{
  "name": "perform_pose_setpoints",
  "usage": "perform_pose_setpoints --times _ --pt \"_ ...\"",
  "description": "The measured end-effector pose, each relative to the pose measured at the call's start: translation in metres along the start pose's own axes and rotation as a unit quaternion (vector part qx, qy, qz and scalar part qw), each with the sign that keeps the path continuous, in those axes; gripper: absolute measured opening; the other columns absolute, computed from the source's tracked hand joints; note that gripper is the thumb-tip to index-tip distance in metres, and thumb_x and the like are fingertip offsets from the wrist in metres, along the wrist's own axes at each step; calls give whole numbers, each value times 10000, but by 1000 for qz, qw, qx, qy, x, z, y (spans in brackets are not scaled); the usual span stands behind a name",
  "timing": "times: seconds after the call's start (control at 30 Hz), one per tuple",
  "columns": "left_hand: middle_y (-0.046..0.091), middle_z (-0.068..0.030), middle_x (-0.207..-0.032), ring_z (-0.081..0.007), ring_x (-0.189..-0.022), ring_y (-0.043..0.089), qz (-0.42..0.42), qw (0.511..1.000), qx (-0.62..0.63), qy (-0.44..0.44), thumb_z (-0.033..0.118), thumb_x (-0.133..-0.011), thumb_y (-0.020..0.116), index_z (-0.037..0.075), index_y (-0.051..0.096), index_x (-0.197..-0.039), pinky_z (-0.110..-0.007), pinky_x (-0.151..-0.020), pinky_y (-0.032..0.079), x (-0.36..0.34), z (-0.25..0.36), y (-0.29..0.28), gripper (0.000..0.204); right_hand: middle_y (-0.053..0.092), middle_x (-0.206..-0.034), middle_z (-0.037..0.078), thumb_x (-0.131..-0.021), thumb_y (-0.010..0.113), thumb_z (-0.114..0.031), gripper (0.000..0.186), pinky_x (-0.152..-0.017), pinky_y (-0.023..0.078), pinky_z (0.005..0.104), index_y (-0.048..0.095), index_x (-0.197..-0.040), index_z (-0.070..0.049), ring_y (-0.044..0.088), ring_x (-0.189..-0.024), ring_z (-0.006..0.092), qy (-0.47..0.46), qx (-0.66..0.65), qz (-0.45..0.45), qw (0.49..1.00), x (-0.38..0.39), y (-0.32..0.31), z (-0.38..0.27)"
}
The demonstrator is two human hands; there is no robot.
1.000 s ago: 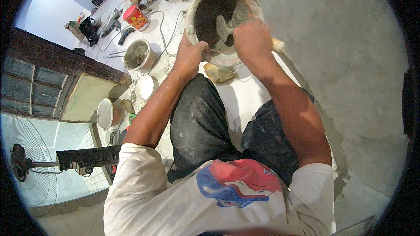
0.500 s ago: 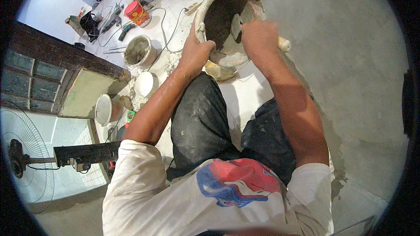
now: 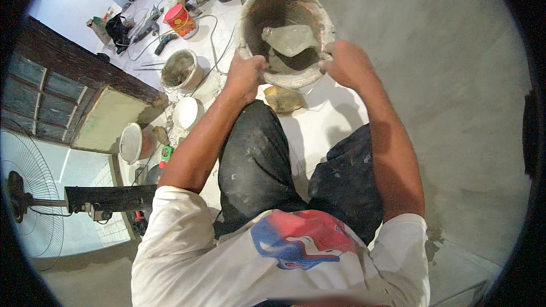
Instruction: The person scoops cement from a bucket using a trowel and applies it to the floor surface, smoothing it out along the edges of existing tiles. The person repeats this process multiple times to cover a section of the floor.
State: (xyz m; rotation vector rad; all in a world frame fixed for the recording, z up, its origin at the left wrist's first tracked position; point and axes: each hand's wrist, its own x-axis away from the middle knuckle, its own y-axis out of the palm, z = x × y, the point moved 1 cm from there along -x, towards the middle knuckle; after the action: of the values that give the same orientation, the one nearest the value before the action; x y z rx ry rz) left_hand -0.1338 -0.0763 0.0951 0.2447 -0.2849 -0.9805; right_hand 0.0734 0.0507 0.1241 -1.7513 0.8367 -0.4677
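A mortar-crusted bucket [image 3: 245,28] is tilted so that its mouth faces me, above and beyond my knees. My left hand [image 3: 245,77] is closed on the near left of its rim, thumb over the edge. On the right side of the rim, my right hand [image 3: 348,63] is closed too. Inside lies a flat grey piece [image 3: 291,40] coated in mortar; it looks like a trowel blade, and no handle shows. Dark grey residue lines the bucket's walls. Just below the bucket, a yellowish mortar-smeared object [image 3: 284,100] sits on the floor.
To the left stand a mortar-filled pail [image 3: 181,70], a white container [image 3: 187,112] and another pail [image 3: 135,143]. Farther off are a red-lidded tub [image 3: 180,21], cables and power tools. A standing fan [image 3: 34,193] is at lower left; a grey wall [image 3: 432,68] rises at right.
My right hand has let go of the trowel, whose handle stuck out to the right, and now holds the rim. The bucket has shifted left and turned its mouth more toward me.
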Motion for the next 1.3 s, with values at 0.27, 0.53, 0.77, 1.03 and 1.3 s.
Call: perform_pose_setpoints --times 0.27,0.53,0.77,1.03,1.3 --pt "621 -62 -936 -225 -891 618 8 994 -23 -105 -20 -772 598 62 607 -998 -436 -862 561 -25 -8 -47 241 704 -882 190 -850 748 -257 316 -757 515 393 703 -983 27 643 -774 268 129 -158 132 970 114 -57 89" --pt "629 -106 -1008 -279 -999 629 -10 992 -4 -124 48 -903 584 3 553 -1081 -484 -1043 486 -57 -5 -123 186 712 -957 200 -829 781 -288 391 -788 529 410 722 -1075 10 676 -831 291 380 -37 122 916 317 14 216" --pt "616 -52 -968 -204 -986 596 -17 991 -14 -133 113 -1027 547 51 552 -1032 -406 -1002 478 -92 -9 -156 63 717 -990 229 -854 720 -397 453 -825 540 476 713 -1128 -37 698 -916 406 355 87 45 930 400 152 309" --pt "604 -94 -1065 -248 -1038 589 -33 981 -185 -47 67 -993 572 10 575 -1084 -419 -1067 470 -99 5 -175 108 695 -1135 240 -898 629 -433 461 -950 506 505 693 -1175 -71 654 -1087 428 448 61 -114 885 403 171 337" --pt "596 -107 -1017 -242 -1001 564 -76 988 -31 -128 3 -1013 469 13 552 -970 -406 -1045 457 -132 20 -218 94 680 -1212 227 -934 568 -412 440 -1005 496 502 692 -1164 -58 640 -1139 435 451 54 -181 872 420 191 386"
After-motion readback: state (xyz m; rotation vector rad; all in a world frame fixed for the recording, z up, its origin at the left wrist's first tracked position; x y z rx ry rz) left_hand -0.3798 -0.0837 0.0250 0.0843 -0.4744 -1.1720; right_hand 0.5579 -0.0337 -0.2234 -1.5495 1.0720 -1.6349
